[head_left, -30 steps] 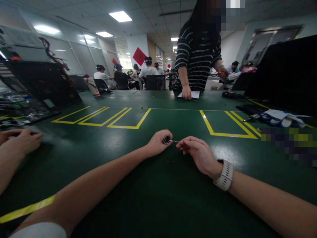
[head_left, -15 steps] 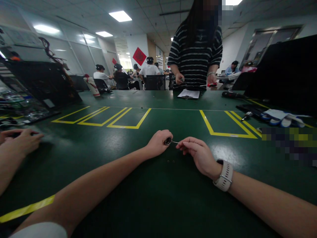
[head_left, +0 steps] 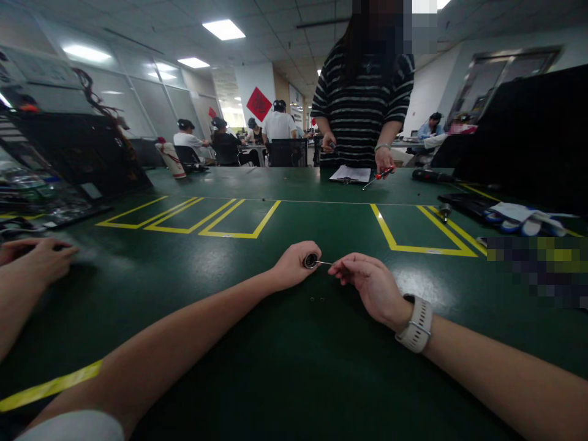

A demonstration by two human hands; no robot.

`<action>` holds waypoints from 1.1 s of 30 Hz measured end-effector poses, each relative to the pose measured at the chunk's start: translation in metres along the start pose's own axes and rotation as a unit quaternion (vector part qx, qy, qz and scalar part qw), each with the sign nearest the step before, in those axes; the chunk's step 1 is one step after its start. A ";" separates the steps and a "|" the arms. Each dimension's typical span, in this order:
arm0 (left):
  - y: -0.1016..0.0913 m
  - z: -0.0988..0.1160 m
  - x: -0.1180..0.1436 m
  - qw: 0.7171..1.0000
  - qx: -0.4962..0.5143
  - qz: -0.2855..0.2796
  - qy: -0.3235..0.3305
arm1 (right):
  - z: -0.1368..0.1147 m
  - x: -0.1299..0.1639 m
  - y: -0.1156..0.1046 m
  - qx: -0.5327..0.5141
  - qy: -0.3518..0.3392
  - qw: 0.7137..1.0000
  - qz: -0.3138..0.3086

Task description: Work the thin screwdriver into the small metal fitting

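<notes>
Fingers of my left hand are wrapped round a small round metal part, its dark ringed opening turned toward me; most of its body is hidden in the palm. From the right, my right hand pinches a thin metal rod between thumb and fingertips. The rod's tip reaches the rim of the opening; whether it goes inside I cannot tell. Below the hands, two tiny rings lie on the green table.
Across the table a person holds a red-handled screwdriver beside a clipboard. Another person's hands are at the left edge. On the right are gloves, a power drill and a small metal piece.
My hands have hardly moved. Opposite, the person's hand with the screwdriver has come lower and closer to the table. The small metal piece on the right has shifted left.
</notes>
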State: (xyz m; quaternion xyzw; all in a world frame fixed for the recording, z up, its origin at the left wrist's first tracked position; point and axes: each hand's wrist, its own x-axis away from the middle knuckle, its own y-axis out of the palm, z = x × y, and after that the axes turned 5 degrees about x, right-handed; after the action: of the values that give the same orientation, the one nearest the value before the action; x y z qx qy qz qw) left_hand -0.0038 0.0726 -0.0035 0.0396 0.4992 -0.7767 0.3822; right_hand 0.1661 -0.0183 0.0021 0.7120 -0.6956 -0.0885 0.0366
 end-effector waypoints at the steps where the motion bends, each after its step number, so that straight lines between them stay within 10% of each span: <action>1: 0.000 0.000 0.000 1.000 -0.003 0.004 0.001 | 0.001 0.000 0.000 0.002 -0.007 1.000 0.001; 33: 0.003 -0.003 -0.001 0.998 0.057 0.034 0.000 | 0.007 -0.004 -0.006 -0.076 0.014 0.997 -0.022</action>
State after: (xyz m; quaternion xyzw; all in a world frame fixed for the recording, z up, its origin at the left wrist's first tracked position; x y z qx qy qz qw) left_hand -0.0023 0.0754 -0.0068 0.0780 0.4527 -0.7905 0.4051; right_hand 0.1711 -0.0132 -0.0055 0.7237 -0.6702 -0.1320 0.0979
